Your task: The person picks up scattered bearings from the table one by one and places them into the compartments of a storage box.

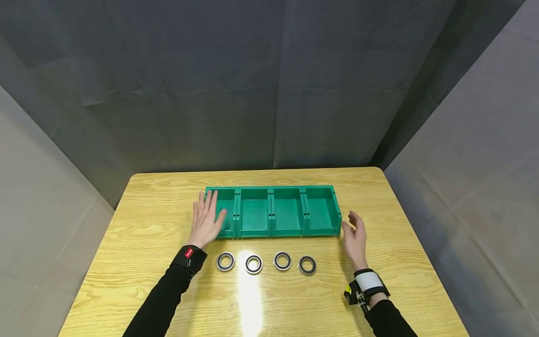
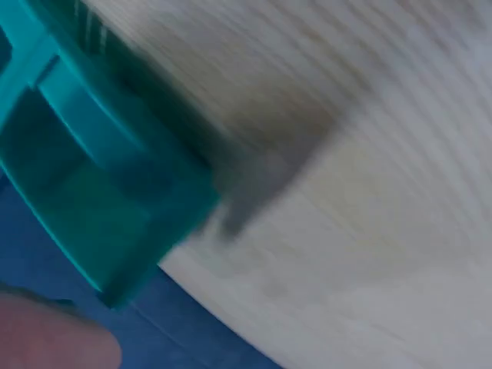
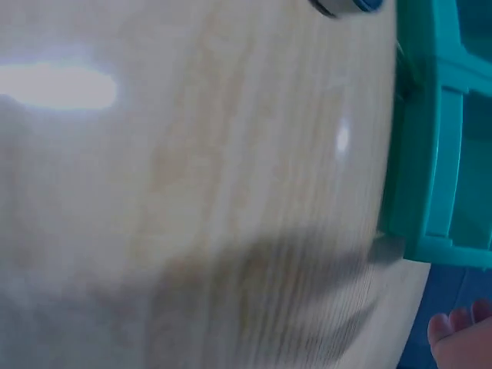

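A row of joined green plastic bins (image 1: 254, 236) lies across the table, its open tops facing up. My left hand (image 1: 205, 223) has its fingers extended over the left end of the row, overlapping the leftmost bin. In the left wrist view a fingertip (image 2: 54, 338) shows close to the bin's corner (image 2: 154, 192). My right hand (image 1: 355, 238) is by the row's right end, fingers loosely bent and holding nothing. Its fingertips (image 3: 442, 329) appear beyond the bin end (image 3: 430, 169) in the right wrist view. Several ball bearings (image 1: 219, 262) lie flat in a line before the bins.
The light wooden table (image 1: 160, 201) has rounded far corners. A dark grey cloth (image 1: 202, 93) hangs behind it, with pale panels (image 1: 471, 154) at both sides. Light glares off the tabletop near the bearings.
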Action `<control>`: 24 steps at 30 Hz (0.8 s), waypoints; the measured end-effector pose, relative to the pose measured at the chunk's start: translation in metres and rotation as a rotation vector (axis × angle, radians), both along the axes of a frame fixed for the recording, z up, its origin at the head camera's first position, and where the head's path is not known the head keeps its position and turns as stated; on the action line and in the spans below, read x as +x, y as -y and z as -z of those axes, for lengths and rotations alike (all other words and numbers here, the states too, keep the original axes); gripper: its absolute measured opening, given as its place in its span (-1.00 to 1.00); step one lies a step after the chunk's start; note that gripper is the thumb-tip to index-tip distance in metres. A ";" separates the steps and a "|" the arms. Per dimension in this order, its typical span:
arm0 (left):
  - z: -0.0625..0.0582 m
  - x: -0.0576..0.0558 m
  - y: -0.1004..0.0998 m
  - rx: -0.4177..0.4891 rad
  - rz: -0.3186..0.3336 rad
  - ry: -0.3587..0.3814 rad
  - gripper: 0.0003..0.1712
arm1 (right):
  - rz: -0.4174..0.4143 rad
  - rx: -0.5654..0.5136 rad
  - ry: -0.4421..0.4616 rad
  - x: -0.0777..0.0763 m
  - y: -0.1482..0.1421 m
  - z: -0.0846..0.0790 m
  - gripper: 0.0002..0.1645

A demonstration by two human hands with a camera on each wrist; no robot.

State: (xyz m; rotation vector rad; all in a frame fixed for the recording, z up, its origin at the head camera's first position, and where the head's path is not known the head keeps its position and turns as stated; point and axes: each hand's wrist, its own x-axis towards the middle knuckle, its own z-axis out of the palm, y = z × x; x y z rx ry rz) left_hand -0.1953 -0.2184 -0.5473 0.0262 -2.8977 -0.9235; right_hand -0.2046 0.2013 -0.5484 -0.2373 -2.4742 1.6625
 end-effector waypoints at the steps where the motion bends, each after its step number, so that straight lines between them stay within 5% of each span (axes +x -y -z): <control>1: -0.002 0.000 -0.005 -0.010 0.007 0.011 -0.19 | -0.008 0.018 -0.013 0.004 0.001 0.000 -0.41; 8: -0.006 -0.010 -0.036 -0.001 0.034 0.133 -0.13 | -0.160 0.232 -0.059 0.035 0.009 0.006 -0.41; 16: -0.005 -0.026 -0.063 -0.013 -0.009 0.243 -0.13 | -0.338 0.505 -0.099 0.070 0.027 0.017 -0.35; 24: -0.002 -0.031 -0.075 -0.038 -0.040 0.225 -0.16 | -0.397 0.707 -0.164 0.091 0.038 0.029 -0.36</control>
